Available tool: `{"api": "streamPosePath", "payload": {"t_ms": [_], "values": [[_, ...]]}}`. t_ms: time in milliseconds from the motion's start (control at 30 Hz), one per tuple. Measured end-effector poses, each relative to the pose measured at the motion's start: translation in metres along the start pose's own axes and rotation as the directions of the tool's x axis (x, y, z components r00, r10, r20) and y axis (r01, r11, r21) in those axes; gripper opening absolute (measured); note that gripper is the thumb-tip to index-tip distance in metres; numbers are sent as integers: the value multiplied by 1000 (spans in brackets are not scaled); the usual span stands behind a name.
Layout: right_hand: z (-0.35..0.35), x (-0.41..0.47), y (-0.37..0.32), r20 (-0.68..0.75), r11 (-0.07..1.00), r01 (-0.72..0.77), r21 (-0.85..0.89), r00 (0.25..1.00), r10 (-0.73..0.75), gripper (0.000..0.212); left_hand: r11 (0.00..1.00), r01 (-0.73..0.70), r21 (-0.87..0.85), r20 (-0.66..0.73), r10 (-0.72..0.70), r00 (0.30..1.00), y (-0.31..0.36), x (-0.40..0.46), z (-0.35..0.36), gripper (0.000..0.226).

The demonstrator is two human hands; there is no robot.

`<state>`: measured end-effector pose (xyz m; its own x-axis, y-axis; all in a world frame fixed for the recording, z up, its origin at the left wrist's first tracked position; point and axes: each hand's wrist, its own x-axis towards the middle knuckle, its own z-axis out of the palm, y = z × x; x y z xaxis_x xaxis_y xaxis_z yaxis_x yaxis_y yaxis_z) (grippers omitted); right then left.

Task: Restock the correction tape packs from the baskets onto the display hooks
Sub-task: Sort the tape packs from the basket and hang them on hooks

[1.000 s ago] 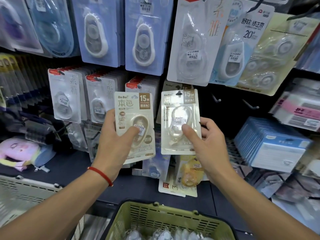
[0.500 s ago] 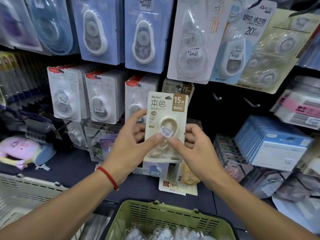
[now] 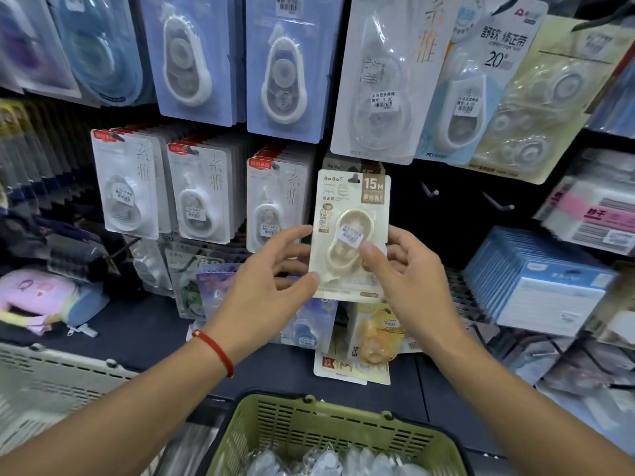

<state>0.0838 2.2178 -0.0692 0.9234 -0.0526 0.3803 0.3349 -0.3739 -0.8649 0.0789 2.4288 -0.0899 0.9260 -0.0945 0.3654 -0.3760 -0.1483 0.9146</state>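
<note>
- Cream card, clear blister: the correction tape pack point(image 3: 348, 235) sits up at its display hook point(image 3: 354, 179), its hanger hole at the hook tip, a matching pack behind it.
- Your right hand point(image 3: 409, 276) pinches the pack, thumb on the blister, fingers behind; your left hand point(image 3: 268, 286) touches the lower left edge with fingers loosely spread.
- Whether the pack hangs by itself yet, you cannot tell.
- Two bare hooks point(image 3: 431, 191) to the right look unfilled.
- The green basket point(image 3: 330, 431) below holds more wrapped packs, so much restocking seems left.
</note>
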Motion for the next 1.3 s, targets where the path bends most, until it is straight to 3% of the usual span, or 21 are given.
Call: {"api": "streamPosePath", "payload": {"t_ms": [67,133,200,267,333,467,633,733,800,833,900,933,1000,1067,1133,1200,1300], "values": [[-4,0,10,-1,926,31,-377,999,-35,63,970,-33,241,-30,42,999,-3,2,-7,57],[-6,-3,16,74,732,209,-649,974,-213,63,909,-104,404,-54,137,989,-7,7,-15,56],[-3,1,15,255,540,446,-714,884,-393,54,836,-167,523,-42,222,974,-12,13,-22,59],[5,16,15,389,383,569,-728,802,-453,51,763,-186,619,-10,244,970,-17,19,-25,64],[17,33,15,432,293,568,-769,800,-416,49,701,-196,686,47,226,973,-23,23,-26,70],[23,58,24,468,225,540,-811,830,-304,46,628,-236,742,134,206,969,-38,24,-31,79],[16,58,27,524,196,576,-793,810,-263,60,636,-255,728,165,199,966,-44,20,-36,80],[19,37,24,480,218,562,-798,811,-335,60,650,-235,723,175,157,972,-42,7,-36,72],[23,10,34,425,333,550,-766,822,-379,48,660,-193,726,241,19,970,-41,-7,-38,64],[27,-8,41,400,441,520,-732,851,-339,41,648,-181,740,307,-87,948,-42,-16,-39,60],[38,-44,54,422,668,362,-650,903,-78,29,606,-202,769,487,-350,800,-44,-38,-41,56],[45,-63,61,469,738,264,-621,879,81,25,585,-240,775,565,-470,678,-47,-51,-41,55],[60,-102,77,623,785,181,-593,720,305,27,529,-325,784,620,-643,449,-57,-78,-41,58],[76,-143,95,729,779,198,-595,542,419,44,481,-350,804,585,-746,319,-72,-102,-38,62],[92,-182,110,764,780,169,-603,405,503,75,456,-350,818,555,-786,273,-88,-121,-34,61],[105,-216,121,755,746,172,-643,307,579,96,434,-323,841,523,-805,281,-101,-134,-31,56],[117,-245,132,755,685,316,-656,286,590,84,402,-268,876,475,-816,329,-110,-142,-29,45]]}}
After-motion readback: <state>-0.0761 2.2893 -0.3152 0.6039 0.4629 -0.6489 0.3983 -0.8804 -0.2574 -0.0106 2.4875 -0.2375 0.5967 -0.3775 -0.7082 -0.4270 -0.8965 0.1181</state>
